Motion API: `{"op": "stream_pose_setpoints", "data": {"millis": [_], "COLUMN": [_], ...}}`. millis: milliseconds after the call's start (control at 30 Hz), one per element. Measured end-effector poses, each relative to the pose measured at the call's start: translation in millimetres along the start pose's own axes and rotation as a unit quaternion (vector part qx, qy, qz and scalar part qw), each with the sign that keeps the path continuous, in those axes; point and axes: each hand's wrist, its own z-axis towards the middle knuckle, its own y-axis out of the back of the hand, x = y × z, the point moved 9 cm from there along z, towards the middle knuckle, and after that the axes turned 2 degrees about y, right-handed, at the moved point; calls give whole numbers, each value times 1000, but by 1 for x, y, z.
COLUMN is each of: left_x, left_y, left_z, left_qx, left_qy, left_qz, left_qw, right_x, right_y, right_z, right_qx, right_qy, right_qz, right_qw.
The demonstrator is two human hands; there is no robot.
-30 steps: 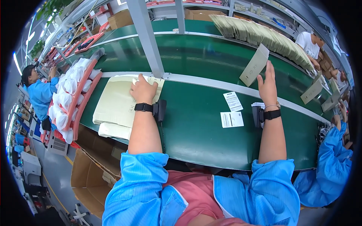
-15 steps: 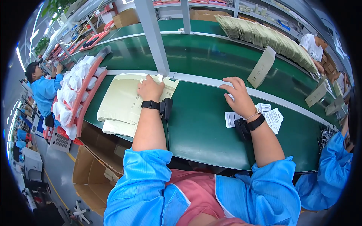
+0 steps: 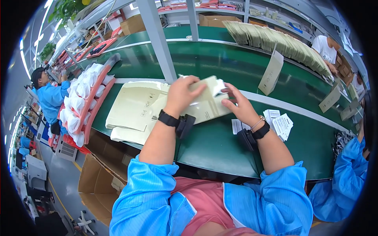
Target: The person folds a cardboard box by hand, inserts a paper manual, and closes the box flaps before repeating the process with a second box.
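Both hands meet over the middle of the green conveyor table. The left hand is closed around the upper left part of a pale cream flat paper envelope, fingers curled over its top edge. The right hand pinches the envelope's right end, thumb and fingertips at the white flap there. The envelope is lifted just above the belt, tilted, between the two hands.

Left of it, touching the belt, lies a stack of pale cream paper envelopes, spread flat and reaching the near edge. To the right, just beside the right wrist, sits a small pile of white printed paper slips.

On the far left, a red plastic tray holds rows of white foam-wrapped pieces, packed side by side. Below the table's near left edge stands an open brown cardboard box; what lies inside cannot be told.

Far across the belt, a long row of beige envelopes stands on edge, and a single beige envelope stands upright near it.
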Motion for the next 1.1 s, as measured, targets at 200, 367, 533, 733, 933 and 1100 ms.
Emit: {"op": "stream_pose_setpoints", "data": {"millis": [200, 367, 533, 733, 933, 1100], "left_x": [-51, -64, -60, -51, -55, -53], "left_y": [-11, -29, -40, -45, -48, -40], "left_z": [-22, -36, -34, -33, -35, -32], "left_qx": [-53, 7, 38, 85, 97, 42], "left_qy": [-209, -258, -277, -279, -285, -294], "left_qz": [33, 71, 77, 63, 70, 36], "left_qw": [976, 963, 957, 954, 951, 954], "right_x": [3, 3, 5, 1, 38, 44], "right_y": [5, 27, 24, 44, 53, 50], "right_z": [3, -1, 2, 4, -3, -4], "right_qx": [13, -90, -73, -98, -113, -92], "right_qy": [-73, -17, -7, 12, 144, 193], "right_qz": [120, 140, 181, 118, -204, -267], "right_qw": [990, 986, 981, 988, 962, 940]}}
